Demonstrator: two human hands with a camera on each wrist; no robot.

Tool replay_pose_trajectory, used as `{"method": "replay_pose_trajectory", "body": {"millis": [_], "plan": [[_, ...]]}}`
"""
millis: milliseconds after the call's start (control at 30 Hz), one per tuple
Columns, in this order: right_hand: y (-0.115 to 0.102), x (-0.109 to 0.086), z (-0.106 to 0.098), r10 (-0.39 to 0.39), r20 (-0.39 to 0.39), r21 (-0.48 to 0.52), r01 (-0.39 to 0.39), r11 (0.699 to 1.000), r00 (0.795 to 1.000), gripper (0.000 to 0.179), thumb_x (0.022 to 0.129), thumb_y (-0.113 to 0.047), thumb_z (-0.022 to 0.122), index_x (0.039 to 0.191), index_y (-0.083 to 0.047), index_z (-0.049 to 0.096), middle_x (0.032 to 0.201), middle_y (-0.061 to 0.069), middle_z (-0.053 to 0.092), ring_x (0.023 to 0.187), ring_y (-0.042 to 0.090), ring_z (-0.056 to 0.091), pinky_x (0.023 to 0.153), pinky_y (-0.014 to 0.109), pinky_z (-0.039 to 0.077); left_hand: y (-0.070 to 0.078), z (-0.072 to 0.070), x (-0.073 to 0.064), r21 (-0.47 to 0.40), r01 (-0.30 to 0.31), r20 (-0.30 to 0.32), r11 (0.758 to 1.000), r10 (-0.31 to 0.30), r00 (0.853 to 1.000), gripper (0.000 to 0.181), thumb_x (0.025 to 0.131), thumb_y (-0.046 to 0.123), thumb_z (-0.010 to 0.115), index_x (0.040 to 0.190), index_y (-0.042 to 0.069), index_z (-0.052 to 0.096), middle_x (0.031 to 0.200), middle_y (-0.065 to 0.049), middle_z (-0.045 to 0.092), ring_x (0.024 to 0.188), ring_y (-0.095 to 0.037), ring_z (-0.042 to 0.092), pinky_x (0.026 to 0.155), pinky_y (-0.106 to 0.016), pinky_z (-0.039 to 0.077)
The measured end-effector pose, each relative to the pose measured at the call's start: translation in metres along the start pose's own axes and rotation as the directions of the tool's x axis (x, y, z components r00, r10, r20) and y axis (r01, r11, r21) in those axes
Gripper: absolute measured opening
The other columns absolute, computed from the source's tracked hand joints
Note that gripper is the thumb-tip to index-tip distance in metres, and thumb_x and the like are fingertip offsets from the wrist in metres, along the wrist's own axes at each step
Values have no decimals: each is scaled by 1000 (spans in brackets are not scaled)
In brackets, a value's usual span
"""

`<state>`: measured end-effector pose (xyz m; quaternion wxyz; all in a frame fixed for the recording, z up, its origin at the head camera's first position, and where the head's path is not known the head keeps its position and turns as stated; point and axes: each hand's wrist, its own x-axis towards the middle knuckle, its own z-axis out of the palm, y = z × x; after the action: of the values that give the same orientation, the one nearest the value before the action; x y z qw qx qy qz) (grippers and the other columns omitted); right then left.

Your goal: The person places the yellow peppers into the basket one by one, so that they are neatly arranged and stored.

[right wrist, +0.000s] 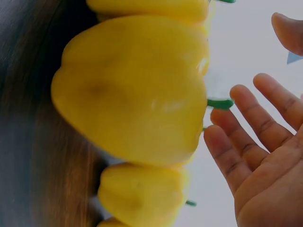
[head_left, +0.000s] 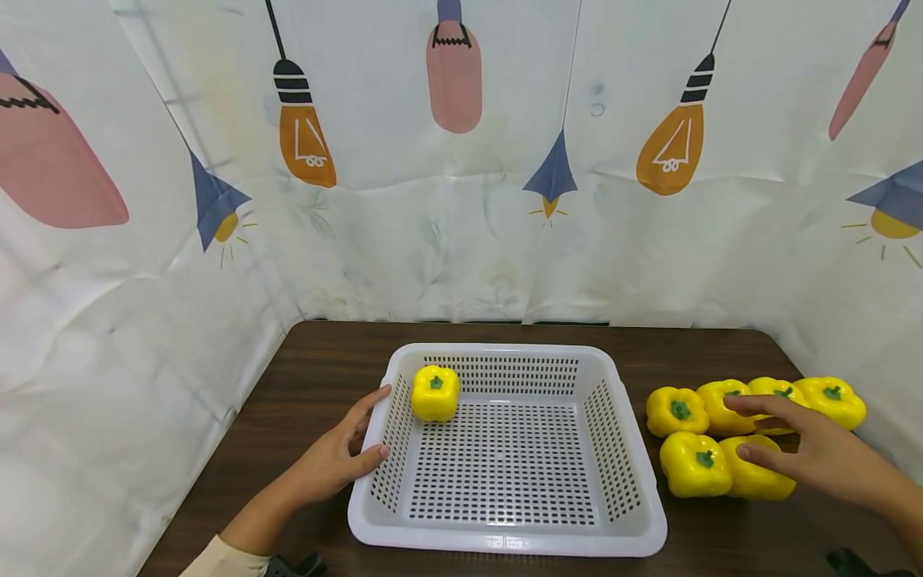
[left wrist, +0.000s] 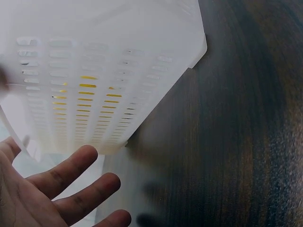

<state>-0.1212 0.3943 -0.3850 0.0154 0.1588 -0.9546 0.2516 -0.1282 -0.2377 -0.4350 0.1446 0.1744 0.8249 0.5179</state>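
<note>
A white perforated plastic basket (head_left: 505, 538) stands on the table, with one yellow bell pepper (head_left: 436, 394) in its back left corner. My left hand (head_left: 339, 449) rests thumb and fingertips on the basket's left rim; in the left wrist view its fingers (left wrist: 78, 168) spread beside the slotted wall. To the right, several yellow bell peppers (head_left: 694, 466) with green stems sit in two rows. Over them hovers my right hand (head_left: 822, 457), fingers parted and nothing held. The right wrist view has a large yellow pepper (right wrist: 137, 90) close to those fingers (right wrist: 258, 118).
The dark wooden table (head_left: 324, 361) meets a white cloth backdrop (head_left: 404, 248) printed with lamps and bulbs, which rises behind and on both sides. The peppers stand a short way off the basket's right wall.
</note>
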Motion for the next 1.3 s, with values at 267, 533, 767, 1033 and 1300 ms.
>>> {"method": "replay_pose_trajectory", "body": {"millis": [267, 533, 767, 1033, 1300], "plan": [[16, -9, -1, 51, 36, -23, -50, 998, 998, 56, 91, -28, 80, 139, -8, 59, 132, 13, 64, 102, -4, 60, 76, 22, 54, 1, 0, 0, -5, -1, 6, 1000, 1, 1000, 81, 101, 19, 62, 164, 28, 11, 142, -31, 47, 108, -38, 67, 69, -38, 63], [28, -13, 1, 35, 27, 29, -36, 999, 999, 54, 91, -26, 80, 138, -9, 60, 126, -26, 54, 100, -10, 57, 73, 24, 56, 1, 0, 0, -16, -3, 12, 1000, 4, 1000, 81, 102, 17, 61, 164, 28, 10, 144, -33, 46, 110, -40, 66, 70, -38, 62], [35, -19, 3, -7, 11, 51, 7, 999, 1000, 53, 88, -20, 83, 136, -9, 62, 128, -27, 57, 105, -10, 57, 76, 15, 51, 3, 0, -1, -1, 7, 2, 1000, -7, 1000, 81, 101, 18, 62, 164, 28, 10, 142, -32, 48, 108, -39, 67, 69, -37, 63], [42, -24, 7, -58, 17, 94, 56, 994, 998, 56, 83, -8, 85, 133, -1, 61, 130, -37, 48, 110, -17, 48, 80, 5, 42, 4, -1, -1, 1, -6, 4, 1000, 6, 1000, 82, 101, 18, 62, 164, 27, 11, 141, -34, 48, 107, -37, 68, 68, -37, 63], [48, -28, 11, -101, -2, 117, 101, 988, 995, 61, 78, -4, 87, 133, -3, 61, 130, -35, 49, 113, -18, 45, 82, 3, 40, 2, 0, 0, -5, -5, 3, 1000, 5, 1000, 82, 101, 17, 61, 164, 27, 10, 141, -33, 49, 107, -38, 68, 69, -38, 63]]}}
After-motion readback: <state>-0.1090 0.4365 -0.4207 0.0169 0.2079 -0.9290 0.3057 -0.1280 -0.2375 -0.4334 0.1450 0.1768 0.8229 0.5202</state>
